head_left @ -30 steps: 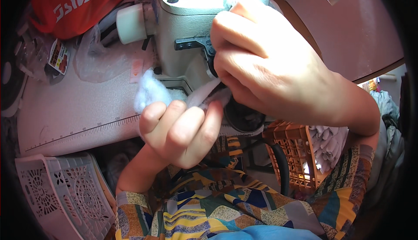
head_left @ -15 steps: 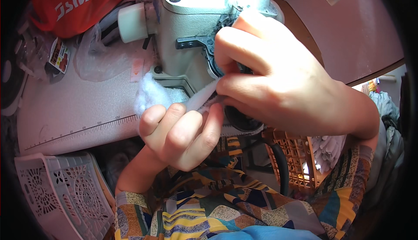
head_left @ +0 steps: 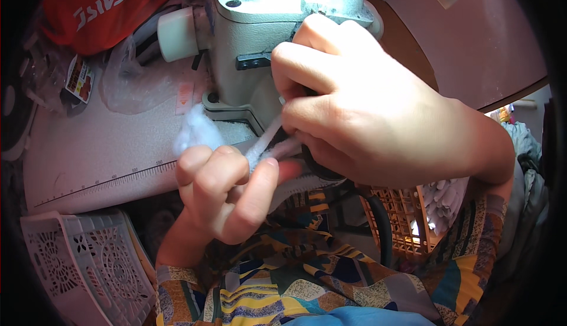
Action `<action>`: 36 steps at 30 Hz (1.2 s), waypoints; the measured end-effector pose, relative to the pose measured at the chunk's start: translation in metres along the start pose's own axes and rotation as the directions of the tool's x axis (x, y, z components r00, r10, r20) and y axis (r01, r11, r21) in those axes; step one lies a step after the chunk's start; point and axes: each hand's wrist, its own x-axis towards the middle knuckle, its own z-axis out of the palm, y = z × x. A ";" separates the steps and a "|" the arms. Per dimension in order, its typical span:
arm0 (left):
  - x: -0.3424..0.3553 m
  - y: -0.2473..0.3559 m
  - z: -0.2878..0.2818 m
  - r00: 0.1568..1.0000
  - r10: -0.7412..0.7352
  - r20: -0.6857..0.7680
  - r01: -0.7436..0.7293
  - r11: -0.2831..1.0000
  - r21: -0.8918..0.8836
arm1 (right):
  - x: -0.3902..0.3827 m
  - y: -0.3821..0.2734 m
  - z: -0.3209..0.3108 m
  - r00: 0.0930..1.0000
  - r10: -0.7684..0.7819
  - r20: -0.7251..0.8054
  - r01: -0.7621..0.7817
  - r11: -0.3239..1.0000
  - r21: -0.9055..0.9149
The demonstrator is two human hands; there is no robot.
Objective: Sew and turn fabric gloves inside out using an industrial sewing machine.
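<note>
A fluffy white piece of fabric [head_left: 199, 131] lies over the front of a pale grey industrial sewing machine [head_left: 254, 33]. My left hand [head_left: 224, 193] is closed on its lower edge, fingers curled, with one fingertip blurred by motion. A narrow strip of the fabric runs up from there to my right hand [head_left: 348, 101], whose pinched fingers grip its other end close against the machine head. The back of my right hand covers the machine's working parts, so the stitching point is hidden. A dark metal bracket [head_left: 254, 61] shows just left of my right knuckles.
The worktable [head_left: 100, 160] has a ruler scale along its front edge. A clear plastic bag [head_left: 133, 83] and a red bag [head_left: 100, 10] lie at the far left. A white plastic basket [head_left: 88, 261] stands at lower left, a brown basket [head_left: 398, 222] holding white pieces at lower right.
My left hand has shifted left and slightly down, its fingers more spread. My right hand has moved a little left, over the bracket. More of the strip shows between them.
</note>
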 end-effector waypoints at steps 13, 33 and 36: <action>0.015 0.004 0.000 0.796 -0.501 0.341 0.601 0.719 -0.348 | 0.001 0.005 0.024 0.976 -0.039 -0.216 0.038 0.999 -0.009; 0.010 0.003 0.000 0.751 -0.540 0.379 0.659 0.649 -0.381 | -0.010 0.013 0.013 0.989 -0.083 -0.126 0.070 0.993 -0.099; 0.007 0.004 0.003 0.757 -0.562 0.334 0.654 0.647 -0.392 | -0.011 0.014 0.011 0.989 -0.098 -0.111 0.100 0.995 0.014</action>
